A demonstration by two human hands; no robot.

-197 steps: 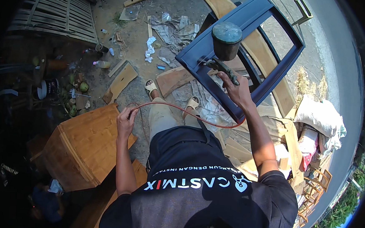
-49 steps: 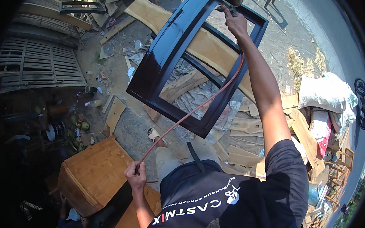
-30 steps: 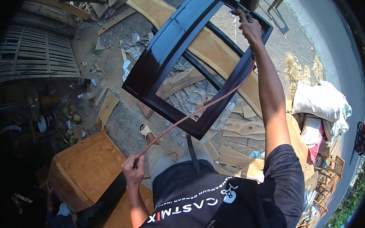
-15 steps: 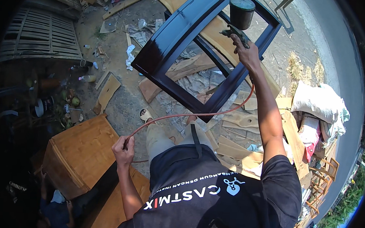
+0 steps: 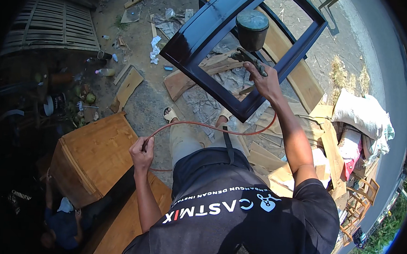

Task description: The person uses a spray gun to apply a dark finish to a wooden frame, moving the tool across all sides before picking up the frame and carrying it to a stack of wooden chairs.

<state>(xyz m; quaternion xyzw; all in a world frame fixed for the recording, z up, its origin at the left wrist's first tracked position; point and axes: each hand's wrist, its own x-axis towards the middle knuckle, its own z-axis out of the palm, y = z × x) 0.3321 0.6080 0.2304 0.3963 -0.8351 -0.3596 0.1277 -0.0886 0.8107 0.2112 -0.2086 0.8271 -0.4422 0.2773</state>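
My right hand [image 5: 265,80] is closed around a spray gun [image 5: 249,58] with a dark round paint cup [image 5: 252,31] on top. The gun is over a dark, glossy wooden frame [image 5: 215,83] with large openings, which stands tilted in front of me. A reddish hose [image 5: 203,123] hangs from below my right hand and curves across my legs to the left. My left hand [image 5: 141,154], at the lower left, is closed on that hose. The gun's trigger is partly hidden by my fingers.
A brown wooden cabinet [image 5: 94,160] stands at the left, with another person [image 5: 65,223] beside it. Cut boards [image 5: 271,161] and white sacks [image 5: 358,113] lie at the right. A plank [image 5: 304,82] and crumpled sheets [image 5: 222,88] lie beneath the frame. The road [image 5: 392,92] runs along the far right.
My right hand has brought the spray gun left and nearer to me, from the frame's far right side to over its opening. My left hand stays on the hose. The view has shifted slightly.
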